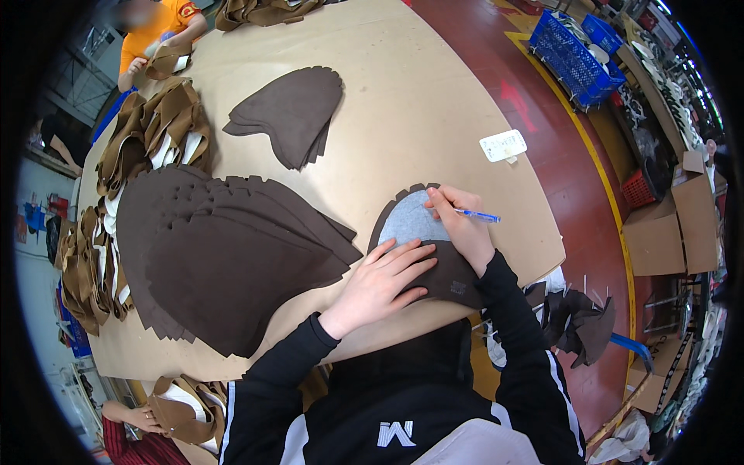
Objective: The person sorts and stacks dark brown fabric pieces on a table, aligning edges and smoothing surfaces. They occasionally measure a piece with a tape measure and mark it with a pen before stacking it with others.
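In front of me on the table lies a dark brown cut piece (446, 275), notched along its curved far edge. A rounded light grey-blue felt-like piece (411, 219) covers its upper part. My left hand (380, 283) rests flat across both, fingers spread, pressing on them. My right hand (459, 225) is closed around a blue pen (480, 215) at the upper right edge of the grey-blue piece. The pen's tip is hidden by the fingers. To the left lies a big fanned stack of dark brown pieces (225, 271), and a smaller stack (291, 112) lies farther off.
Bundles of lighter brown pieces (155, 132) line the table's left side. A white card (502, 146) lies near the right edge of the table (411, 85). Co-workers stand far left (151, 39) and lower left (139, 434). Dark scraps (577, 322), cardboard boxes (659, 232) and blue crates (573, 62) are rightward.
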{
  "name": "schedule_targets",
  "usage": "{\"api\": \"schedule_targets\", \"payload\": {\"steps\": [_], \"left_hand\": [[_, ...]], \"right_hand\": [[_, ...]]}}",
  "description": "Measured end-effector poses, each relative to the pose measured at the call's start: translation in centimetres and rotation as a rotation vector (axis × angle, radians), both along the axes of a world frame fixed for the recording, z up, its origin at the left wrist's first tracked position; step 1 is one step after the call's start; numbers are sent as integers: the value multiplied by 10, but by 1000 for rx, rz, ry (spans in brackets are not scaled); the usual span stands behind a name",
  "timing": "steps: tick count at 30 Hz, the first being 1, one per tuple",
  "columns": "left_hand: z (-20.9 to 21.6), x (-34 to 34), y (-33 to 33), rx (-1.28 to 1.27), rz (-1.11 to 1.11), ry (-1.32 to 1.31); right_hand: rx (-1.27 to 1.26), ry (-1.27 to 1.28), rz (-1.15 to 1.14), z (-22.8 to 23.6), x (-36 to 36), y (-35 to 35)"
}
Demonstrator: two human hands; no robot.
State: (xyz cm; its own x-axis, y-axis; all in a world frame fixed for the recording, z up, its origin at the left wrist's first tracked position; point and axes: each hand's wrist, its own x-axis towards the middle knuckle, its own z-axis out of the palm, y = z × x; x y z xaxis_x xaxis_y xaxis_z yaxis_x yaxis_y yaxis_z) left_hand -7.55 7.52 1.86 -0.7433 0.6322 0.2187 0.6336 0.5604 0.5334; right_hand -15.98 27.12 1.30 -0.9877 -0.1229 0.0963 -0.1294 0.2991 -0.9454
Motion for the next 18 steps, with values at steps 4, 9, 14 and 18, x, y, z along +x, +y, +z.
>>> {"api": "schedule_targets", "payload": {"steps": [4,9,14,18], "left_hand": [[1,0,-1,1,-8,-14],[0,0,-1,-8,-12,2],[-1,1,-1,-7,-10,1],[-1,2,-1,-13,-3,19]], "right_hand": [[-46,-103,34,-2,2,7],[-111,-26,45,1,3,4],[18,10,-82,-6,0,4],[-60,8,-127,0,0,5]]}}
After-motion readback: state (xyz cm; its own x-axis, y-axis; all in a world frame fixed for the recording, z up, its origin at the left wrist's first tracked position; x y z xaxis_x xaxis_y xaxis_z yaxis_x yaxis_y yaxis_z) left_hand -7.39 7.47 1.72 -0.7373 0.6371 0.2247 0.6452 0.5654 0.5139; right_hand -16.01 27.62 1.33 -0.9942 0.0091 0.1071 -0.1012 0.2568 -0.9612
